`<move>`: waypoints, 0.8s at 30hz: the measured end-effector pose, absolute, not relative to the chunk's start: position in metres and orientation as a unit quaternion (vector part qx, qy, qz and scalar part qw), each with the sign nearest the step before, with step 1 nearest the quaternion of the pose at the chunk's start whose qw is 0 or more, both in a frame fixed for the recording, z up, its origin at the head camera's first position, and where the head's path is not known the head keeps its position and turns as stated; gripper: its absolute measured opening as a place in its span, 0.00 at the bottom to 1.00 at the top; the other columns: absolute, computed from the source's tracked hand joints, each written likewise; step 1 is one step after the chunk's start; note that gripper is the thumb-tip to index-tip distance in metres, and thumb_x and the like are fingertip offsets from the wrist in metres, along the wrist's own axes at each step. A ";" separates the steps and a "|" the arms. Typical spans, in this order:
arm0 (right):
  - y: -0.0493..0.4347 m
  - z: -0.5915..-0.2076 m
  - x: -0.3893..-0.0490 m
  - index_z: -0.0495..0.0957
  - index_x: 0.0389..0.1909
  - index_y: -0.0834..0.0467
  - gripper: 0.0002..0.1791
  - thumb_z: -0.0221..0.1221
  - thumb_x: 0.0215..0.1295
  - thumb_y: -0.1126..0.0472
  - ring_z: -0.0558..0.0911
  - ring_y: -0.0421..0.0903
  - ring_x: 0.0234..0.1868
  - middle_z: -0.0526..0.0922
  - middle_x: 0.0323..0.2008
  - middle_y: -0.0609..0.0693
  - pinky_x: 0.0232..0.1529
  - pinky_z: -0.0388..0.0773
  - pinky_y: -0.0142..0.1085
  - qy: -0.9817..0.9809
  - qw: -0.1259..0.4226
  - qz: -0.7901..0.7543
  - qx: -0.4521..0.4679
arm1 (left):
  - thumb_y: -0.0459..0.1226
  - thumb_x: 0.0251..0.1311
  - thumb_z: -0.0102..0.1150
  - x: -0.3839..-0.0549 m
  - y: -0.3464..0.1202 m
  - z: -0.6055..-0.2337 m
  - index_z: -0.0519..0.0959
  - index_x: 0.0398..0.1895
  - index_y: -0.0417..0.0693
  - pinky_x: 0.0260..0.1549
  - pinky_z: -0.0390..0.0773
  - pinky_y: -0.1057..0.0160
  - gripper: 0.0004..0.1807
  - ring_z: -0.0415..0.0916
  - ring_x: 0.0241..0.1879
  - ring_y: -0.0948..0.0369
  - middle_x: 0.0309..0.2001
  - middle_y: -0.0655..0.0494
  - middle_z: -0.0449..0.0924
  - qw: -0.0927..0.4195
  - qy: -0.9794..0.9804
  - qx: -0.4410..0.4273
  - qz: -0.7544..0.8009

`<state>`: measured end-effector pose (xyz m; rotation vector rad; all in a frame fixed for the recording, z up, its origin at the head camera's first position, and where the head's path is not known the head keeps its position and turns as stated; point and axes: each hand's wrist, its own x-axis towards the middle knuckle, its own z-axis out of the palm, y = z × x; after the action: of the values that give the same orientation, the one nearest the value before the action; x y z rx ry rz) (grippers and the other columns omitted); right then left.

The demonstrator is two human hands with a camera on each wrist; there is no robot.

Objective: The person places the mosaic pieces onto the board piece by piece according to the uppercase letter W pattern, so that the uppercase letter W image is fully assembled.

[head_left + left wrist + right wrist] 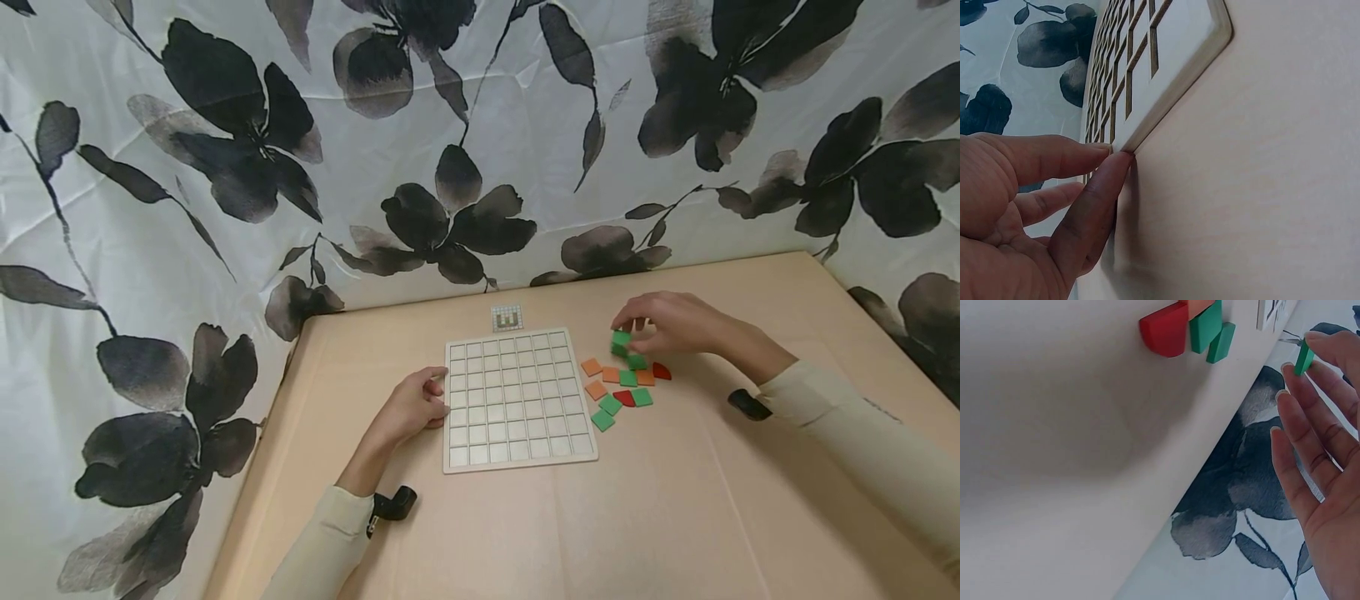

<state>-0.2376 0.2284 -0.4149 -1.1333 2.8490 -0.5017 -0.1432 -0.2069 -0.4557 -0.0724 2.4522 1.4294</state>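
Observation:
A white board [517, 400] with a grid of square recesses lies on the table. My left hand [408, 408] pinches its left edge, thumb and fingertip right at the rim [1179, 84] in the left wrist view. To the right of the board, my right hand [678, 323] holds a small green square tile [1304, 359] between thumb and fingertips, raised over the loose tiles. Beneath and in front of that hand lie several green tiles [602, 420], several orange tiles [592, 367] and red rounded pieces [662, 372], spread beside the board.
A small card [507, 317] printed with a grid pattern lies behind the board. The wooden table [637, 517] ends at the back against a white cloth [495, 125] with dark flowers, which also hangs at the left and right.

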 end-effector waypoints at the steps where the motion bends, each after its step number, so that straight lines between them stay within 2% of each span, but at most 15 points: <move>1: 0.227 -0.415 -0.237 0.88 0.45 0.47 0.14 0.72 0.56 0.55 0.83 0.40 0.39 0.85 0.40 0.38 0.34 0.77 0.37 0.916 0.016 -0.162 -0.366 | 0.21 0.58 0.61 -0.143 -0.207 -0.456 0.66 0.73 0.40 0.31 0.85 0.60 0.37 0.73 0.34 0.58 0.45 0.44 0.70 0.151 0.853 -0.027 0.498; 24: 0.196 -0.414 -0.238 0.87 0.49 0.46 0.15 0.71 0.60 0.54 0.82 0.38 0.40 0.84 0.43 0.37 0.39 0.78 0.38 0.902 0.049 -0.172 -0.392 | 0.20 0.57 0.60 -0.143 -0.207 -0.457 0.67 0.73 0.38 0.30 0.86 0.60 0.37 0.74 0.33 0.58 0.44 0.43 0.70 0.143 0.858 -0.018 0.493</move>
<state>-0.2378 0.1960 -0.4136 -1.1958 2.7494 -0.5237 -0.1430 -0.2072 -0.4569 -0.0515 2.4747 1.4231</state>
